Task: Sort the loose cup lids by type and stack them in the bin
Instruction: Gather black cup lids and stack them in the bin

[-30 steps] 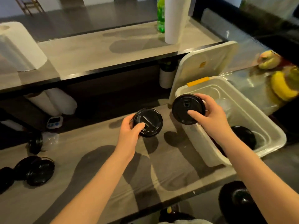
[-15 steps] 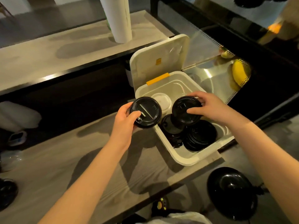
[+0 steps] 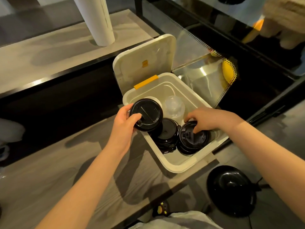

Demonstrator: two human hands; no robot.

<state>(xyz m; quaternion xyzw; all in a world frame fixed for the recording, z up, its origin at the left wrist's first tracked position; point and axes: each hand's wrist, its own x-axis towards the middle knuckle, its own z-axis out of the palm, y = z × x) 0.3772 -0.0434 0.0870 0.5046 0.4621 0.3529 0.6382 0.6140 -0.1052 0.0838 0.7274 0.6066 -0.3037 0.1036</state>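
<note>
My left hand grips a flat black lid with a straight flap over the left rim of the cream bin. My right hand reaches into the bin, its fingers holding a black lid with a square tab down on the right-hand stack. A second stack of black lids stands left of it, below the lid in my left hand. Clear lids and a white lid lie at the back of the bin.
The bin's hinged cover stands open behind it. A white paper roll stands on the upper shelf. A glass display case flanks the bin's right side. A black round object sits below the counter edge.
The camera turned toward the bin. My right hand lowered its tabbed lid from above the bin onto the right stack. My left hand carried its lid over the bin's left rim.
</note>
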